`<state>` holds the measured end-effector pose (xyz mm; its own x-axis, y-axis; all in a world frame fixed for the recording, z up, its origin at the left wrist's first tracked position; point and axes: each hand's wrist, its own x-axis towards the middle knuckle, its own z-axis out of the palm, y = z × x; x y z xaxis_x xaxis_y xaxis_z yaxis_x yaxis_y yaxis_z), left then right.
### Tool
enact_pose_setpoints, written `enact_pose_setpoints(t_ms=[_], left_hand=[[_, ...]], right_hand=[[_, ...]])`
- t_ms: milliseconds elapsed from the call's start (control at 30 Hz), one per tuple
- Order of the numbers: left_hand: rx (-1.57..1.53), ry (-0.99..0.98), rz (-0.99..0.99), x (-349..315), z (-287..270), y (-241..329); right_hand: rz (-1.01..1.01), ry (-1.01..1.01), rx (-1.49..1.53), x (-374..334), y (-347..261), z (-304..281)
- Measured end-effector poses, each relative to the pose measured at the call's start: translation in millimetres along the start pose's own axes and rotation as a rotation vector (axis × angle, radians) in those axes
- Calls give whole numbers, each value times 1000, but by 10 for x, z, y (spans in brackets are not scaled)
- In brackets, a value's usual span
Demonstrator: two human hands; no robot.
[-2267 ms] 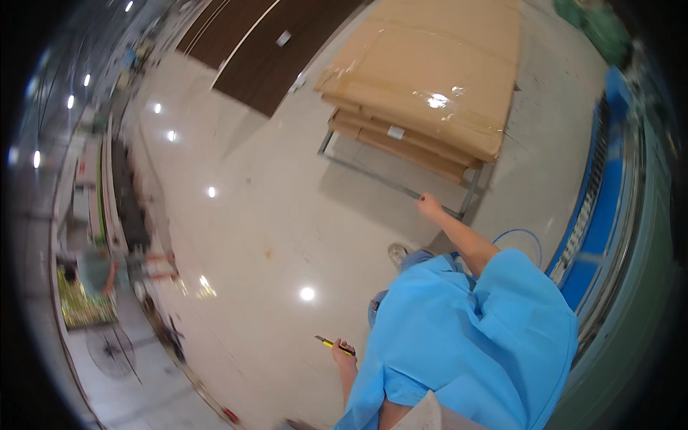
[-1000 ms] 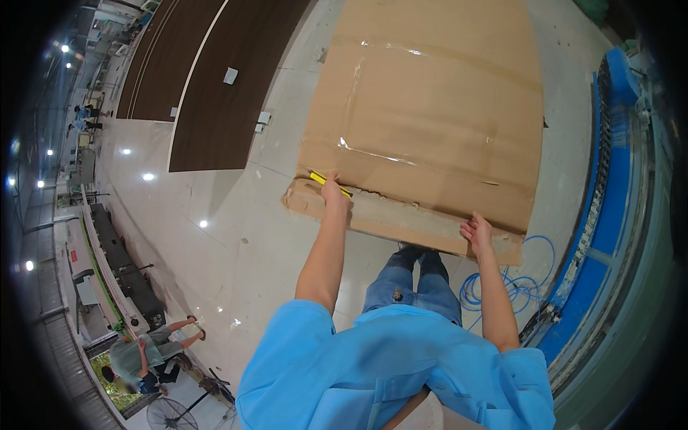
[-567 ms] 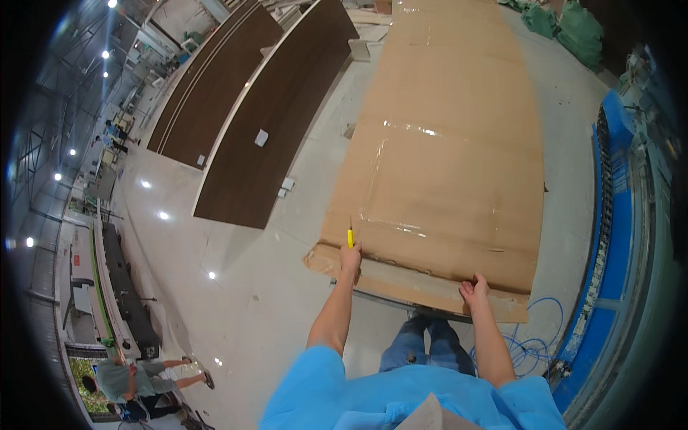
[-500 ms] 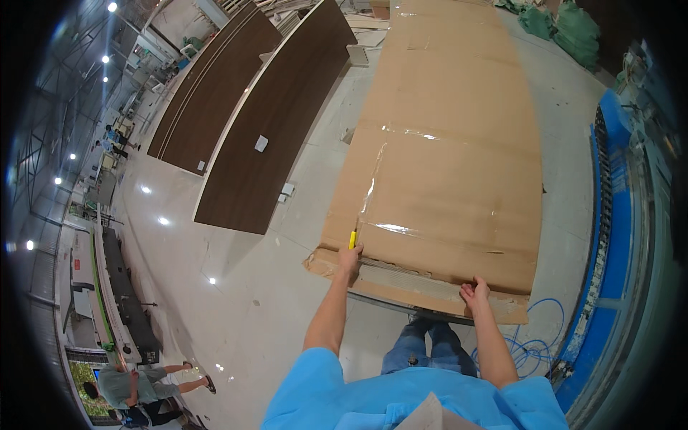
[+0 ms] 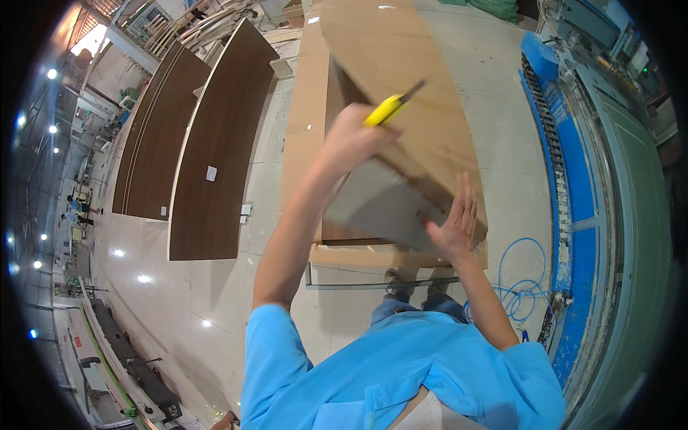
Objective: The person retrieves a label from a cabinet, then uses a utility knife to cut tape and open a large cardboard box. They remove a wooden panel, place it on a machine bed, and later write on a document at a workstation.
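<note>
In my left hand point(image 5: 351, 140) is a yellow utility knife point(image 5: 387, 110), its dark blade pointing up and to the right. This hand hovers over the long brown cardboard point(image 5: 408, 50), whose loose flap is raised and folded back. Below the flap shows a greyish sheet point(image 5: 380, 204), blurred, and the dark brown face of a panel point(image 5: 347, 233). My right hand point(image 5: 455, 226) rests against the flap near its lower right corner, fingers stretched out and thumb apart. Whether my left fingers also touch the flap, I cannot tell.
On the left, two long dark brown panels point(image 5: 215, 143) point(image 5: 154, 136) stand on the pale tiled floor point(image 5: 136, 308). A coiled blue hose point(image 5: 519, 287) lies at right, beside a blue machine frame point(image 5: 570, 186). Green sacks point(image 5: 494, 8) lie at the far right.
My left hand has moved up and away from the near edge with the knife. The cardboard, flat before, is now lifted open, baring the panel. My right hand has moved farther forward, its fingers straightened.
</note>
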<state>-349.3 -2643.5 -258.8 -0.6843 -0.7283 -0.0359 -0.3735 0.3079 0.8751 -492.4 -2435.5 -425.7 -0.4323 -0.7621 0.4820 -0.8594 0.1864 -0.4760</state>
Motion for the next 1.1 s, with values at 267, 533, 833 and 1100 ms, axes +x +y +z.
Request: enact_pose_setpoints(t_ms=[267,533,833,1100], left_hand=[[165,-157,259,854,1705,1927],[401,-301,271,1520,4055,3048],[-87,-466,-20,2254,6616,2840],[-49,-116,-296,1415,6092,350]], right_hand=[[188,151,411,346,1041,-1060],[251,220,656,270,3123,-1768],[750,265,1057,-279,5194,-1911],[1318,146,1083,-742,6997,-1295]])
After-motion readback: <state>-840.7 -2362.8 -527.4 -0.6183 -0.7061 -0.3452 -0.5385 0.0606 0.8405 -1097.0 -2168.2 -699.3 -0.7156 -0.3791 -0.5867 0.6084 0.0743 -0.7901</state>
